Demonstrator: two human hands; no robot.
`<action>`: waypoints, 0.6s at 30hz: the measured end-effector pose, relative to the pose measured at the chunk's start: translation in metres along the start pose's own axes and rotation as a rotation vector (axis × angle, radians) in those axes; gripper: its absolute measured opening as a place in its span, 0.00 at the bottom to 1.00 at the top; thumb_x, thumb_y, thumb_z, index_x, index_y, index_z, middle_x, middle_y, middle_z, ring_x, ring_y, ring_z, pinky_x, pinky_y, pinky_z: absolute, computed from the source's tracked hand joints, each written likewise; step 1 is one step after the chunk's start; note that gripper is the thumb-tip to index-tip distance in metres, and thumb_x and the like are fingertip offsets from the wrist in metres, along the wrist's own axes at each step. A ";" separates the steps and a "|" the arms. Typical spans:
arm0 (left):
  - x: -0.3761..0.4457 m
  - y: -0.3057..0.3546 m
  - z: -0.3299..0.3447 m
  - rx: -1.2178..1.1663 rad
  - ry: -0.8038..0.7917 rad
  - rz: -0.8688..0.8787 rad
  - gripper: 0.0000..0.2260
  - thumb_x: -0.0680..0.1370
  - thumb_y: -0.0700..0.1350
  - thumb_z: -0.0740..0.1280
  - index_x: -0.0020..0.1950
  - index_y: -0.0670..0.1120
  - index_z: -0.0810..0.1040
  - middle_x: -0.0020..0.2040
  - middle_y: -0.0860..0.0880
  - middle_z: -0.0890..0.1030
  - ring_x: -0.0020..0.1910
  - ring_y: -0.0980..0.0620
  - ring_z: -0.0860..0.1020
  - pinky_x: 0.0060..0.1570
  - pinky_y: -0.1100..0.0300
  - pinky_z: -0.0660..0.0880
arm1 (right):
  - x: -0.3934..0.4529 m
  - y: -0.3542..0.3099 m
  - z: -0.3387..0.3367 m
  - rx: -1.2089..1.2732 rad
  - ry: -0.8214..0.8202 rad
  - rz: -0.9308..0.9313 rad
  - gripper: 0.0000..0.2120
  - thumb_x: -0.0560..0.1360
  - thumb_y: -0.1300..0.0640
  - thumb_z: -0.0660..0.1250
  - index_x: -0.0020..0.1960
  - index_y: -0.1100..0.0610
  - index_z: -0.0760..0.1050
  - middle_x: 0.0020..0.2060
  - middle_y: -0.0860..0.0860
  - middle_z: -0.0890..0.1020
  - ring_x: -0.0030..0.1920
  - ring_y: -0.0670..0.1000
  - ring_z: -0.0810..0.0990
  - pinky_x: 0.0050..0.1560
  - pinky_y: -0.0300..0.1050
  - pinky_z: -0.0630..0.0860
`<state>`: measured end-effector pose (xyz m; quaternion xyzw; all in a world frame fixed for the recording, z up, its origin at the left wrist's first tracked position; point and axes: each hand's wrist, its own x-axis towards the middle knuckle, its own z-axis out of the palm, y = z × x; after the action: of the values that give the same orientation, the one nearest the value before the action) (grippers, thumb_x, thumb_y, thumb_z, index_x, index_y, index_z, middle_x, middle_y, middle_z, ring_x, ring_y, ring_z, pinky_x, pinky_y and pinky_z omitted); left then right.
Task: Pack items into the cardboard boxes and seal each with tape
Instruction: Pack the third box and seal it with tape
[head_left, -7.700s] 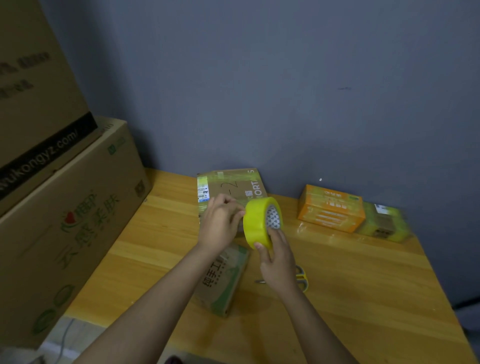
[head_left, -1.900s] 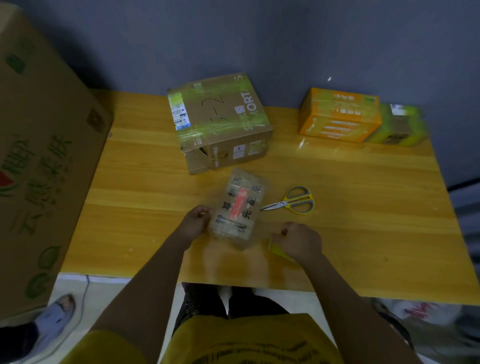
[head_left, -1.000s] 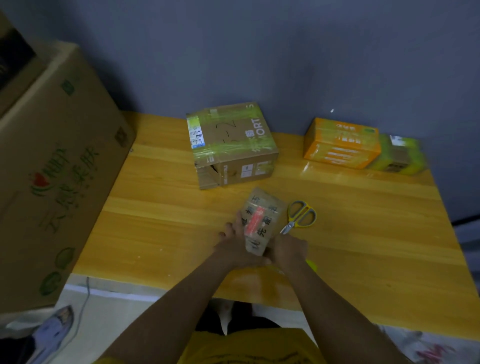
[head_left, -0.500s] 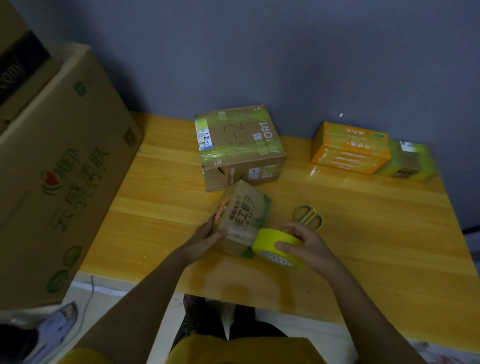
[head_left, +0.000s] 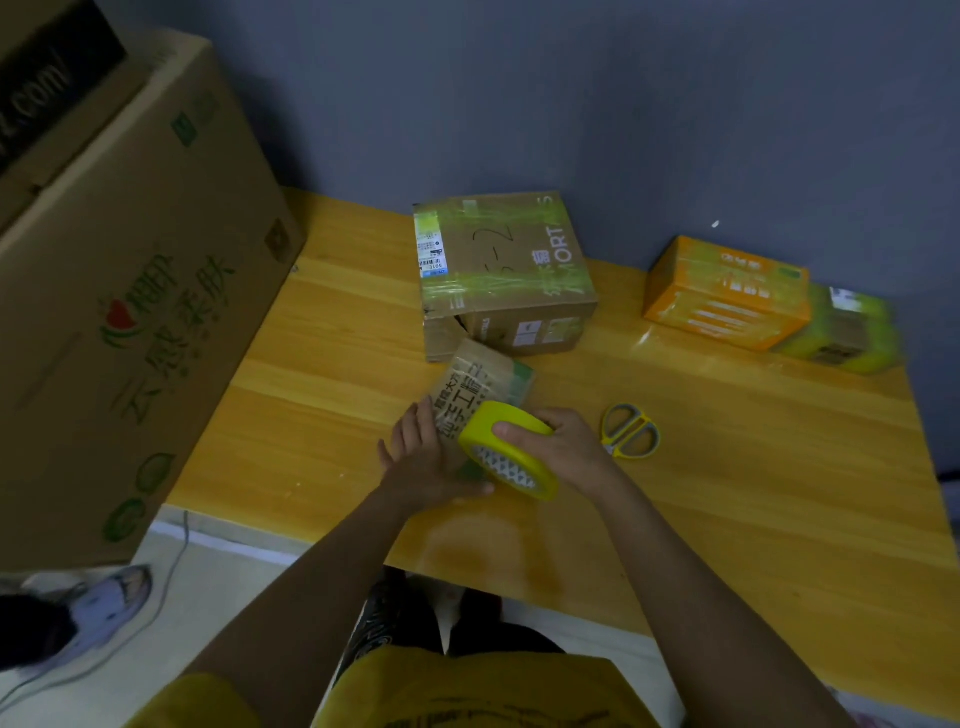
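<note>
A small cardboard box (head_left: 480, 382) with black printed characters and green edges is tilted on the wooden table (head_left: 727, 493), near its front edge. My left hand (head_left: 423, 457) lies flat against the box's left side, fingers straight and thumb under it. My right hand (head_left: 558, 444) grips a yellow tape roll (head_left: 506, 449) pressed against the box's near right end. The lower part of the box is hidden behind the roll and my hands.
A larger taped carton (head_left: 506, 275) stands just behind the small box. Yellow-handled scissors (head_left: 631, 431) lie right of my right hand. An orange box (head_left: 727, 293) and a green-wrapped package (head_left: 844, 335) sit at the back right. Big cartons (head_left: 119, 291) stand at the left.
Over the last half second my right hand has carried the tape roll up against the box, and my left hand has slid along the box's left side. The view has shifted slightly.
</note>
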<state>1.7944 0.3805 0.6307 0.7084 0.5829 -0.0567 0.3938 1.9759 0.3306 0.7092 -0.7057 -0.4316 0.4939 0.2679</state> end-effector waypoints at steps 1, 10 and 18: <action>0.000 0.002 0.003 0.033 0.039 -0.003 0.65 0.60 0.70 0.73 0.76 0.49 0.30 0.78 0.48 0.37 0.77 0.45 0.40 0.72 0.38 0.41 | 0.000 -0.002 0.001 -0.005 -0.002 -0.001 0.25 0.68 0.39 0.72 0.47 0.62 0.81 0.42 0.60 0.82 0.38 0.50 0.81 0.38 0.47 0.75; -0.007 0.000 0.008 0.024 0.263 0.089 0.66 0.53 0.76 0.66 0.78 0.42 0.44 0.72 0.41 0.61 0.71 0.43 0.60 0.69 0.49 0.61 | -0.012 0.010 -0.041 -0.284 0.130 0.040 0.31 0.73 0.38 0.67 0.59 0.65 0.79 0.55 0.59 0.82 0.56 0.56 0.79 0.50 0.46 0.72; -0.001 0.007 0.009 0.071 0.220 0.090 0.62 0.61 0.70 0.73 0.78 0.43 0.41 0.72 0.42 0.59 0.70 0.42 0.59 0.69 0.49 0.61 | -0.020 0.070 -0.039 -0.744 0.065 0.332 0.24 0.74 0.32 0.62 0.36 0.52 0.69 0.26 0.50 0.64 0.27 0.48 0.65 0.29 0.44 0.61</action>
<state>1.8039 0.3737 0.6285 0.7494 0.5878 0.0186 0.3044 2.0334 0.2813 0.6767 -0.8298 -0.4523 0.3180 -0.0754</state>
